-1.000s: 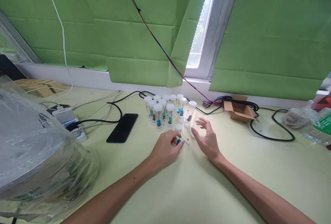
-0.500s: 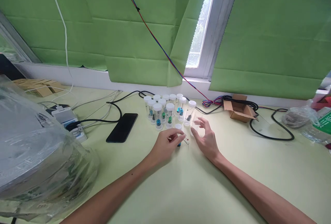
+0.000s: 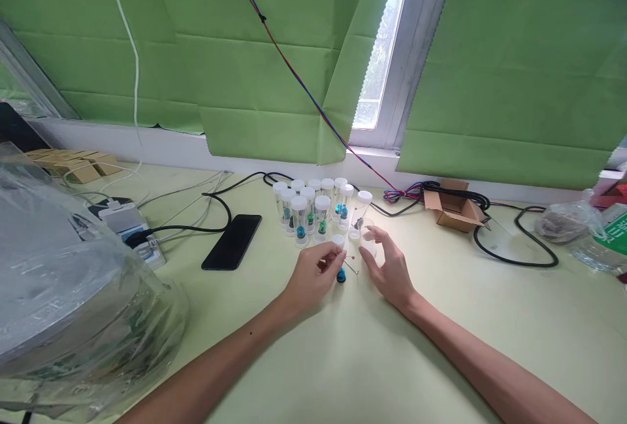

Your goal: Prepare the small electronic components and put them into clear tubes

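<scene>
My left hand (image 3: 317, 270) is closed in a pinch, with thin pin-like rods (image 3: 351, 267) sticking out past its fingertips. Just below those fingertips, a small blue piece with a dark base (image 3: 341, 275) stands on the table. A white cap (image 3: 337, 240) shows right behind the fingers. Thumb and fingers of my right hand (image 3: 389, 267) are spread apart beside an uncapped clear tube (image 3: 369, 244); whether they touch it is hard to see. Farther back, several white-capped clear tubes (image 3: 300, 218) stand upright in a cluster, holding blue, green or dark pieces.
A black phone (image 3: 232, 242) lies to the left, near a power strip (image 3: 147, 241) with cables. Plastic sheeting (image 3: 88, 293) covers a bulky object at far left. An open cardboard box (image 3: 453, 212) and black cable (image 3: 519, 262) lie at right, with a plastic bottle (image 3: 605, 241) beyond.
My left fingers have shifted slightly up and left, exposing more of the blue piece below them. The right hand's fingers have drawn a little closer together near the clear tube.
</scene>
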`<action>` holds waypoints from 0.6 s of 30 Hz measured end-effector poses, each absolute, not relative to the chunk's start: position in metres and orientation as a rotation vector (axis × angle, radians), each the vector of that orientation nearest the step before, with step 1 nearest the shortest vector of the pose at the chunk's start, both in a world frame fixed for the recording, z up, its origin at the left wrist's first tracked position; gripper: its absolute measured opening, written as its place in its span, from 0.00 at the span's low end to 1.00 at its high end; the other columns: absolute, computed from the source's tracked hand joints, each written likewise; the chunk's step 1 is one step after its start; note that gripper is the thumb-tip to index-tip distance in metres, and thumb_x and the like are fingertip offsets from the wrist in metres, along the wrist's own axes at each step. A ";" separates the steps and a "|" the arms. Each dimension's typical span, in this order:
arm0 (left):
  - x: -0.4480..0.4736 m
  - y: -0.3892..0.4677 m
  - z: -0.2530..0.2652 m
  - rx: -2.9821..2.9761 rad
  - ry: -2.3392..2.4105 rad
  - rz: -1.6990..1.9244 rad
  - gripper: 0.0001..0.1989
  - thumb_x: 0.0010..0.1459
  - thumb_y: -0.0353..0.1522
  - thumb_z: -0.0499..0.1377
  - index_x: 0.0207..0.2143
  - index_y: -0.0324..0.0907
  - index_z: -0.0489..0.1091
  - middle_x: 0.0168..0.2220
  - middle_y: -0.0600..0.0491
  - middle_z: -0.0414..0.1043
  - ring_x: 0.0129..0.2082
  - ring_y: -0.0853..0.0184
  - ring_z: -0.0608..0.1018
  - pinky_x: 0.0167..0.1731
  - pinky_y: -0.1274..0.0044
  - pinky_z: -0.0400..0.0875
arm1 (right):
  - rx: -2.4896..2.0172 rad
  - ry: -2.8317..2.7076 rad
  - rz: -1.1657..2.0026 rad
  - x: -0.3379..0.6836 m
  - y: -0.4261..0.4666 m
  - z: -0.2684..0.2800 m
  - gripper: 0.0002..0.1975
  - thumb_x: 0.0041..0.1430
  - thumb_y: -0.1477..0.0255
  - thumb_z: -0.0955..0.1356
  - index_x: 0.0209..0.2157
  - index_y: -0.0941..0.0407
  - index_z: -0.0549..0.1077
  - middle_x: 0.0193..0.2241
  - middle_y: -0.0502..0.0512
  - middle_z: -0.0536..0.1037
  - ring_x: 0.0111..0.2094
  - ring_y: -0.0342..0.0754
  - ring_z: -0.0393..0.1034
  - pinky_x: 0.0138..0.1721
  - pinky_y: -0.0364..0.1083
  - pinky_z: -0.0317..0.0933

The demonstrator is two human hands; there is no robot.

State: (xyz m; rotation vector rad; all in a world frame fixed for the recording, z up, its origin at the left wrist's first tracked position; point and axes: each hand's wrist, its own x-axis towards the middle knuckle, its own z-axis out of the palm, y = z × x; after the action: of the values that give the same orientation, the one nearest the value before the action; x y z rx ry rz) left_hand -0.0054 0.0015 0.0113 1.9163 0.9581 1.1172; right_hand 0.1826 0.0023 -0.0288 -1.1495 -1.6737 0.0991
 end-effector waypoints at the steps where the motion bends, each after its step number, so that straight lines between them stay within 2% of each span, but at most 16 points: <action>1: -0.006 0.002 0.013 1.889 0.966 1.159 0.12 0.60 0.37 0.55 0.28 0.40 0.70 0.24 0.55 0.66 0.24 0.72 0.66 0.23 0.81 0.61 | -1.140 -1.683 0.087 0.183 0.002 -0.029 0.19 0.62 0.71 0.65 0.54 0.53 0.61 0.41 0.57 0.74 0.43 0.52 0.68 0.46 0.53 0.64; 4: -0.009 0.002 0.019 1.781 1.000 1.297 0.10 0.59 0.37 0.56 0.29 0.41 0.71 0.26 0.54 0.68 0.25 0.71 0.69 0.23 0.81 0.63 | -1.112 -1.717 0.066 0.182 0.002 -0.028 0.17 0.62 0.72 0.65 0.52 0.53 0.63 0.42 0.58 0.73 0.44 0.53 0.68 0.46 0.53 0.64; 7: -0.011 0.003 0.024 1.636 1.032 1.412 0.10 0.58 0.38 0.58 0.30 0.41 0.71 0.26 0.54 0.69 0.22 0.73 0.68 0.20 0.82 0.62 | -1.105 -1.770 0.058 0.182 0.001 -0.027 0.16 0.62 0.74 0.64 0.52 0.52 0.63 0.43 0.58 0.73 0.46 0.54 0.68 0.46 0.54 0.63; 13: -0.013 0.003 0.030 1.450 0.975 1.527 0.11 0.57 0.38 0.60 0.27 0.40 0.70 0.21 0.58 0.63 0.15 0.77 0.63 0.13 0.82 0.58 | -1.162 -1.864 0.044 0.181 -0.002 -0.026 0.16 0.62 0.75 0.63 0.51 0.53 0.65 0.46 0.60 0.71 0.47 0.55 0.66 0.49 0.55 0.61; 18: -0.014 0.002 0.032 1.434 0.921 1.542 0.10 0.57 0.36 0.60 0.25 0.40 0.68 0.21 0.58 0.62 0.14 0.76 0.65 0.12 0.81 0.61 | -1.175 -1.933 0.008 0.180 -0.002 -0.028 0.16 0.62 0.75 0.63 0.51 0.54 0.66 0.45 0.60 0.71 0.48 0.55 0.66 0.50 0.55 0.59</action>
State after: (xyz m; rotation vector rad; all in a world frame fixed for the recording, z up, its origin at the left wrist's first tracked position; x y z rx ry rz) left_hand -0.0137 0.0015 0.0318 1.4337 0.9210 1.5415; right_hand 0.1802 -0.0022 -0.0278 -1.1745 -1.9335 0.0075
